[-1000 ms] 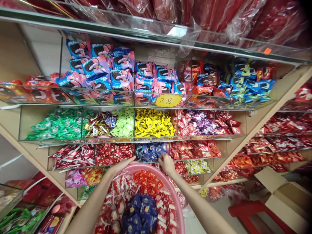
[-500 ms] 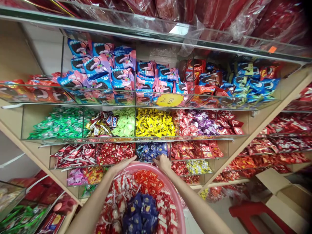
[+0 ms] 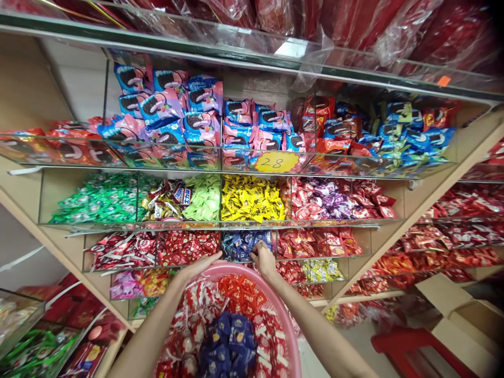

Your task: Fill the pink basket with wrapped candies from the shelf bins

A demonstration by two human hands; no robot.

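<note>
A pink basket [image 3: 293, 336] at the bottom centre holds red and white wrapped candies [image 3: 271, 341], with dark blue packets [image 3: 228, 341] in the middle. My left hand [image 3: 200, 264] lies against the far left rim of the basket, fingers stretched out. Beyond the far rim, my right hand [image 3: 262, 258] reaches into the shelf compartment of dark blue packets [image 3: 240, 242]. Its fingers are curled together at those packets, and what they hold, if anything, is too small to make out.
Glass-fronted shelves [image 3: 244, 226] rise ahead, with yellow candies [image 3: 252, 199], green candies [image 3: 102, 197] and cookie packs [image 3: 161, 105] above. At the lower right stand a red stool [image 3: 409, 341] and an open cardboard box [image 3: 464, 325].
My right hand has moved slightly up and deeper into the dark blue packets. My left hand stays at the basket rim. The view has shifted a little.
</note>
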